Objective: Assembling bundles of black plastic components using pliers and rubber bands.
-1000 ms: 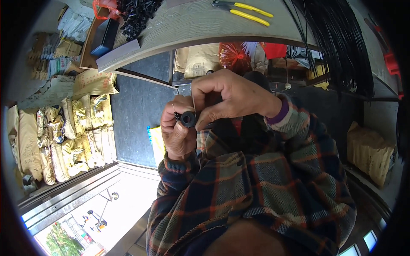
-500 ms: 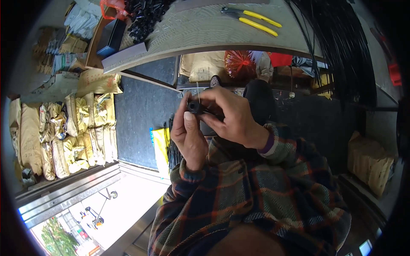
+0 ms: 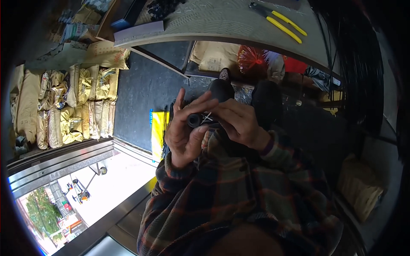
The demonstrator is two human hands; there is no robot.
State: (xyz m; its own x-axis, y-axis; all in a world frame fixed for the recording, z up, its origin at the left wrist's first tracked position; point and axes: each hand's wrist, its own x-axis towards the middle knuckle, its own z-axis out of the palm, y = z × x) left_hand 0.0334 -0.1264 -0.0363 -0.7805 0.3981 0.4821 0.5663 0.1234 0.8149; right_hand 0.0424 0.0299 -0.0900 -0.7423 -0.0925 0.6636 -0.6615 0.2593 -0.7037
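Note:
In front of my lap, my left hand [image 3: 183, 135] grips a short black tube-like piece [image 3: 194, 120] between thumb and fingers, its round hollow end facing up toward me. The left index finger sticks out past the piece. Beside that end, two thin pale strips [image 3: 207, 117] cross in an X; what they are fixed to cannot be made out. My right hand [image 3: 240, 123] is closed at the other side of the piece, fingers pressed together by the strips. Whatever lies between those right fingertips is hidden.
Yellow-handled pliers [image 3: 287, 27] lie on the workbench [image 3: 205, 27] ahead. Long black strands [image 3: 361, 64] hang at the bench's right. A yellow bag [image 3: 159, 132] and thin black rods stand left of my legs. Wrapped bundles [image 3: 79, 106] are stacked far left; a brown paper sack [image 3: 361, 185] stands right.
The pale strip stood upright above the black piece before; now two strips show crossed beside it. My left fingers have spread and extended over the piece. The whole view has shifted slightly.

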